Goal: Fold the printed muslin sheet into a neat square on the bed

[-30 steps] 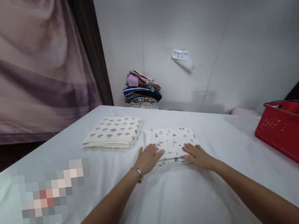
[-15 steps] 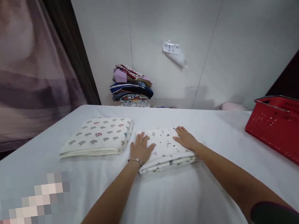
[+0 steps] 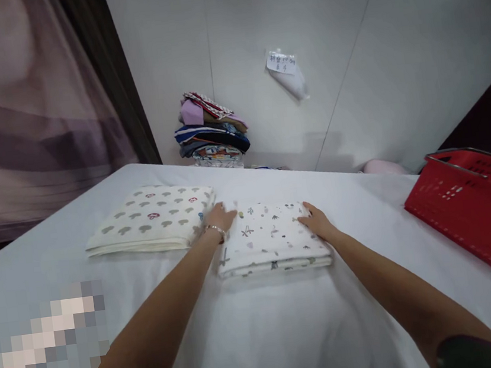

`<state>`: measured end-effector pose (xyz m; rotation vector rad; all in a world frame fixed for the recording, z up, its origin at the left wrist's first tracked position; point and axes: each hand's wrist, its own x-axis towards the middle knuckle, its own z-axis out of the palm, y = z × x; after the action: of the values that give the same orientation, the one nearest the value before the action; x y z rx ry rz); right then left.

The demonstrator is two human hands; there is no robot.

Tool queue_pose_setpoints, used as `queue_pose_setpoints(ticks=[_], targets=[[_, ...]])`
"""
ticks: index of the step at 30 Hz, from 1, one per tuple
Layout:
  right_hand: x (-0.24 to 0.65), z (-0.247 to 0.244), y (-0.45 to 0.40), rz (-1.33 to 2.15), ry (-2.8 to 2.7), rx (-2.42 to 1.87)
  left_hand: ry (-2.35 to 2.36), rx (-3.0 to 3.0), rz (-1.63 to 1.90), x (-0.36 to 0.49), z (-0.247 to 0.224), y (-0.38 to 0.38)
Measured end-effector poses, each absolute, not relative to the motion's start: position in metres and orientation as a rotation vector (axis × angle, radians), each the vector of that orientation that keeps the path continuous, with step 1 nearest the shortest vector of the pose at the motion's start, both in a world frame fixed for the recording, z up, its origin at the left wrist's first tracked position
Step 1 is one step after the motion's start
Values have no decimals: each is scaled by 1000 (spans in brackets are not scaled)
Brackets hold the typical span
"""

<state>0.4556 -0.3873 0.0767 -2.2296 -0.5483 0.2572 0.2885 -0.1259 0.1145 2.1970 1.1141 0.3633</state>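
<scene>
A white folded cloth with small grey leaf and starfish-like prints lies flat in front of me, its layered fold towards me. My left hand, with a bracelet at the wrist, is at its far left edge, thumb over the top. At the far right edge my right hand grips the cloth from the side, thumb on top and the other fingers partly hidden. Just left of my left hand rests a second folded cloth, cream with grey and red mushroom prints.
Everything lies on a white-covered table. A red plastic basket stands at the right. Behind the far edge are a pile of folded fabrics and a wall with a taped paper note. A curtain hangs at the left.
Both hands have moved outward, from lying flat on top of the printed cloth to its left and right edges. More of its upper face shows. The view has shifted slightly.
</scene>
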Motion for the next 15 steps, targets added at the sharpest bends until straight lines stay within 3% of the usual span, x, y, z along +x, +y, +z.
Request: queue_pose_setpoints(ticks=[8, 15], targets=[[486, 80, -376, 134, -495, -2366, 940, 2084, 360, 329, 111, -111], [449, 91, -390, -127, -952, -2397, 787, 2014, 549, 261, 100, -114]])
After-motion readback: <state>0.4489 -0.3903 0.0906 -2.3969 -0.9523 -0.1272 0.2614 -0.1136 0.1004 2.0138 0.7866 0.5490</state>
